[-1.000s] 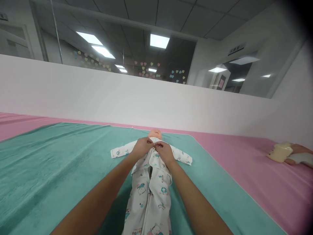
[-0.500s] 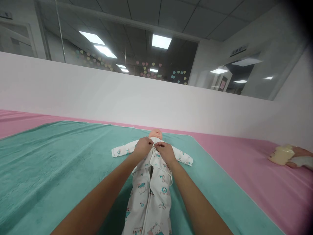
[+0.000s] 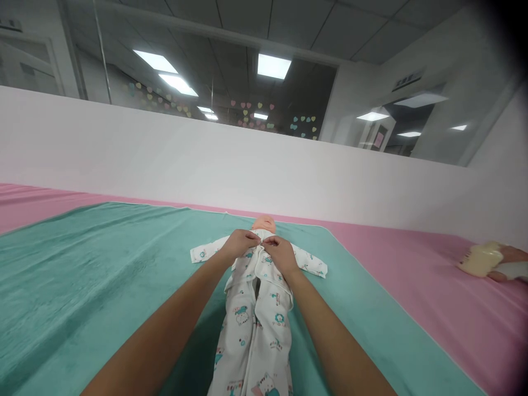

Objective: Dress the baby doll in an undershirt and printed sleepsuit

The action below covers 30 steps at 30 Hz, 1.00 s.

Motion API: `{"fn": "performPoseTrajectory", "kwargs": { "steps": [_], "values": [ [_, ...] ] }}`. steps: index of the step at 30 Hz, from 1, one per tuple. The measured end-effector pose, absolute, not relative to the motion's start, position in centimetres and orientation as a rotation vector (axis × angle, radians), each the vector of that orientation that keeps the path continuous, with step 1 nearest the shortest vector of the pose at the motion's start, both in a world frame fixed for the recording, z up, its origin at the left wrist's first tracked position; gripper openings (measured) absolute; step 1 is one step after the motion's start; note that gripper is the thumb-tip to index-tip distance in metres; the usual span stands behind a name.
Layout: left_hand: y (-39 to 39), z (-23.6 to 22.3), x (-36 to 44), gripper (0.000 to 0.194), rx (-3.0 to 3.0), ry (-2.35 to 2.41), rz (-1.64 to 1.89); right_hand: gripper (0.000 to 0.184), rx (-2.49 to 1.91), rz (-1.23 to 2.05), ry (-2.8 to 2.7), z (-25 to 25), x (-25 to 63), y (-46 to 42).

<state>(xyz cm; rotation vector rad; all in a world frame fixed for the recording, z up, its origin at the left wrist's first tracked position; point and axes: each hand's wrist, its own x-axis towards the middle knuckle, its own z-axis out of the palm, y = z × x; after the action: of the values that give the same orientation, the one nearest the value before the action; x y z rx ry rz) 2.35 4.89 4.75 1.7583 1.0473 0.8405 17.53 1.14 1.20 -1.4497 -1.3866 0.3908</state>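
A baby doll (image 3: 263, 222) lies on its back, its head toward the wall, dressed in a white printed shirt (image 3: 272, 270) with sleeves stretched out to both sides. White printed trousers (image 3: 270, 335) cover its legs toward me. My left hand (image 3: 241, 244) pinches the shirt's front edge just below the neck. From the other side, my right hand (image 3: 279, 252) grips the opposite front edge, fingertips almost meeting the left ones. Below my hands the shirt front hangs apart. Any fastener between the fingertips is too small to make out.
Under the doll spreads a teal blanket (image 3: 124, 275) over a pink sheet (image 3: 396, 258). A white wall (image 3: 206, 165) with a window above borders the far edge. At far right lies a pale yellow object (image 3: 480, 259) beside something skin-toned, partly cut off.
Both hands stay at the shirt's neckline, with small finger shifts; the left fingers now reach straighter toward the middle. The view has shifted slightly.
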Motion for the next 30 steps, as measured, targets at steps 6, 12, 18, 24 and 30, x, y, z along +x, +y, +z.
{"fn": "performPoseTrajectory", "kwargs": {
  "steps": [6,12,18,24,30],
  "values": [
    [4.7,4.0,3.0,0.024,1.762,1.041,0.989,0.025,-1.431,0.378,-1.380,0.8,17.6,1.3],
    [5.1,3.3,3.3,0.022,1.705,1.008,1.000,0.020,-1.488,0.297,-1.373,0.7,17.5,1.4],
    [5.7,2.8,3.5,0.022,1.748,0.970,0.992,0.022,-1.452,0.354,-1.363,0.7,17.6,1.4],
    [5.7,2.7,3.8,0.022,1.964,1.144,1.020,0.023,-1.426,0.422,-1.329,0.7,17.6,1.5],
    [5.3,3.4,3.6,0.018,2.053,1.140,0.962,0.023,-1.391,0.448,-1.331,0.6,17.8,1.6]
  ]
}}
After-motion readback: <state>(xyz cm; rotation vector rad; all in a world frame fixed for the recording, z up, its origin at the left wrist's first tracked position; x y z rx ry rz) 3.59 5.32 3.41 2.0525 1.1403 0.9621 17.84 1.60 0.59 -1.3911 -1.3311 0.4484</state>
